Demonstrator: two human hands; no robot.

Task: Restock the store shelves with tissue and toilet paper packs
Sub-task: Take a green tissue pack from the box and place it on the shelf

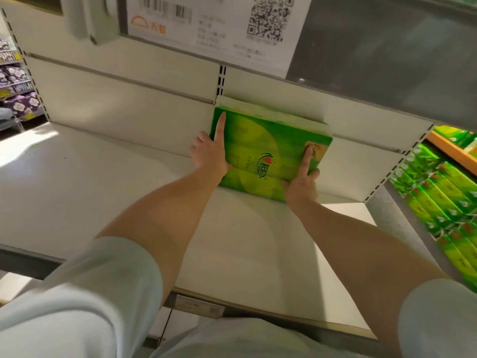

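arms outstretched — left hand (pixel 210 153) gripping | right hand (pixel 302 183) gripping

Warm, dim light is falling on the shelf (pixel 77 177), a bright patch is glaring at far left, the sign (pixel 206 24) overhead is blurring, and wide-angle distortion is bending the edges.

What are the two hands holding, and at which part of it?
Both hold the green tissue pack on the white shelf: left hand at its left edge, right hand at its near right corner, index fingers flat on top.
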